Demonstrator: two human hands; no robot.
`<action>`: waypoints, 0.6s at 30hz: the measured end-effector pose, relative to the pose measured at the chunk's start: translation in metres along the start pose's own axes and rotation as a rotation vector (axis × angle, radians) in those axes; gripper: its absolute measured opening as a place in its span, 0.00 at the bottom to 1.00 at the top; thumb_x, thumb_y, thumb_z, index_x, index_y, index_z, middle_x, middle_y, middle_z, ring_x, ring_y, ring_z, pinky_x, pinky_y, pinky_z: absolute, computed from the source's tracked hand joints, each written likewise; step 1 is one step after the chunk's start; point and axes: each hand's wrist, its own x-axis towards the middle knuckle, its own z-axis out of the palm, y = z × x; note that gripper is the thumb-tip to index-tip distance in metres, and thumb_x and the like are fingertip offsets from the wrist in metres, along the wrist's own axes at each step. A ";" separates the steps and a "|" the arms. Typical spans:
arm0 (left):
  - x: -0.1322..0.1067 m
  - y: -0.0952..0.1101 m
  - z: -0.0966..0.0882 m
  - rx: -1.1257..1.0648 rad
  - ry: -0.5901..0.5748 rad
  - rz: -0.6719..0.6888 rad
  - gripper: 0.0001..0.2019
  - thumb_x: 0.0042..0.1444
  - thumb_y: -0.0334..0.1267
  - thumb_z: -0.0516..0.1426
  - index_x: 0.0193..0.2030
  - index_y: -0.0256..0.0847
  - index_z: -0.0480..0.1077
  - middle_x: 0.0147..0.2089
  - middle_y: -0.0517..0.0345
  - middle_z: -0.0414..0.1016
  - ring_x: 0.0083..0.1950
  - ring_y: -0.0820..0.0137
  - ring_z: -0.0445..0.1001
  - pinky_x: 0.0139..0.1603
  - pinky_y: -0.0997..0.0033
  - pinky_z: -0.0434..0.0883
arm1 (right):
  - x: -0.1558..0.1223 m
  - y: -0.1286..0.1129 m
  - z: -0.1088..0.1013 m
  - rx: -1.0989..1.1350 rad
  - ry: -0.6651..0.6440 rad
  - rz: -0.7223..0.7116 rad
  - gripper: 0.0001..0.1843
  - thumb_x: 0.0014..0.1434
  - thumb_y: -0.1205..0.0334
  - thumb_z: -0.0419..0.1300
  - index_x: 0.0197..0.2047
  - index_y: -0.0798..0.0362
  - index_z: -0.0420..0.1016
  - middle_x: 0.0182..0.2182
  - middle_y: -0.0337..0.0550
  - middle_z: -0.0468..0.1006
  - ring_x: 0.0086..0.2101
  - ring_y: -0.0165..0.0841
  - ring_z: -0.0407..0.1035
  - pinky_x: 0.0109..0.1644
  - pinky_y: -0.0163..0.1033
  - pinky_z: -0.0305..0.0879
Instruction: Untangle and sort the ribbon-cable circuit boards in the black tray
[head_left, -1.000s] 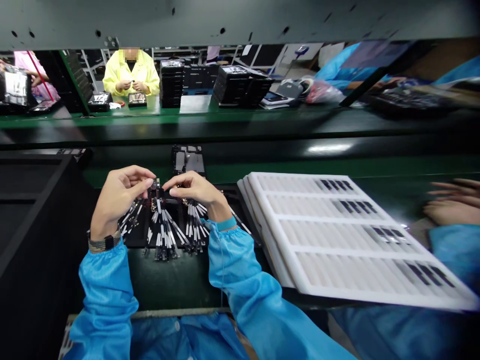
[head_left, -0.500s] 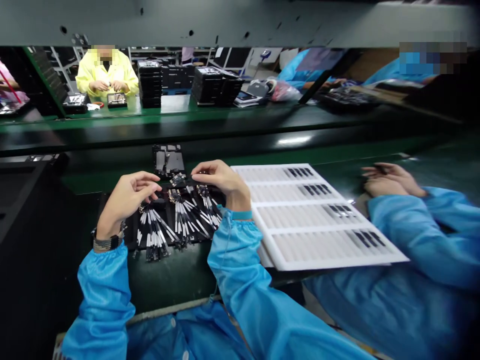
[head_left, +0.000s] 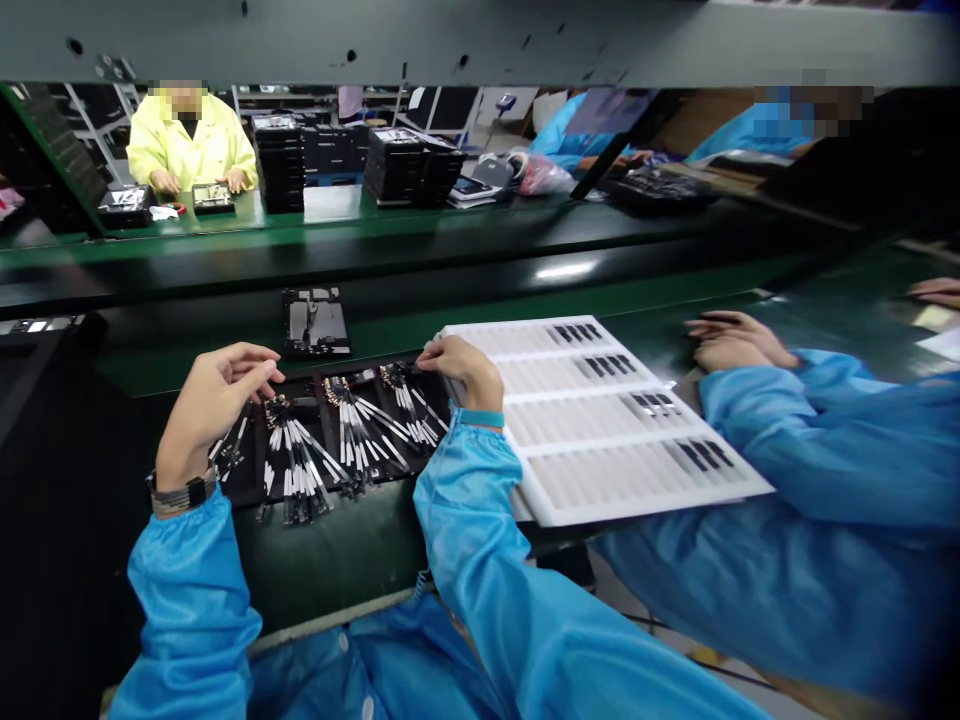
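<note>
My left hand (head_left: 223, 395), wearing a patterned wristband, hovers over the left part of a black compartment tray (head_left: 256, 455). Its fingers are loosely bent and apart, and nothing shows in them. Thin black-and-silver flex cables (head_left: 296, 455) lie fanned out in bunches in the tray, their ends overhanging its front edge. Fingertips pressed together, my right hand (head_left: 469, 370) is at the tray's back right corner, by the rightmost bunch; anything pinched there is too small to make out. Behind the tray lies an opened flat device (head_left: 316, 322) with its inner parts exposed.
Right of my right forearm lies a white slotted tray (head_left: 525, 425) holding several dark strips. A co-worker's hands (head_left: 739, 340) rest beyond it. A large black bin (head_left: 45, 450) stands at left. Across the bench, a person in yellow (head_left: 191, 140) sits beside stacked black trays (head_left: 277, 165).
My hands have moved apart, the right one rightward to the tray's back corner. A small cluster of parts seen between them is no longer visible there. The view has shifted slightly right.
</note>
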 end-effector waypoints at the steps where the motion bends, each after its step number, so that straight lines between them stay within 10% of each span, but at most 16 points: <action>1: 0.000 0.000 -0.001 0.004 0.005 0.001 0.16 0.57 0.48 0.68 0.45 0.37 0.80 0.38 0.48 0.86 0.33 0.66 0.80 0.36 0.66 0.75 | -0.002 -0.001 -0.002 -0.001 -0.003 -0.012 0.04 0.55 0.69 0.67 0.30 0.55 0.84 0.32 0.48 0.86 0.39 0.40 0.79 0.44 0.38 0.70; 9: 0.001 0.001 -0.005 0.026 0.012 0.013 0.16 0.58 0.49 0.68 0.44 0.38 0.80 0.38 0.49 0.86 0.34 0.65 0.80 0.37 0.66 0.75 | -0.027 -0.017 -0.025 0.103 -0.052 -0.291 0.10 0.59 0.58 0.67 0.39 0.52 0.89 0.39 0.44 0.87 0.42 0.40 0.78 0.49 0.38 0.71; 18: 0.000 0.001 -0.006 0.060 0.037 0.023 0.17 0.58 0.50 0.68 0.44 0.39 0.80 0.38 0.49 0.86 0.35 0.64 0.81 0.35 0.67 0.74 | -0.027 -0.019 -0.024 0.183 -0.013 -0.283 0.07 0.55 0.62 0.66 0.33 0.52 0.87 0.34 0.45 0.86 0.39 0.41 0.77 0.48 0.41 0.71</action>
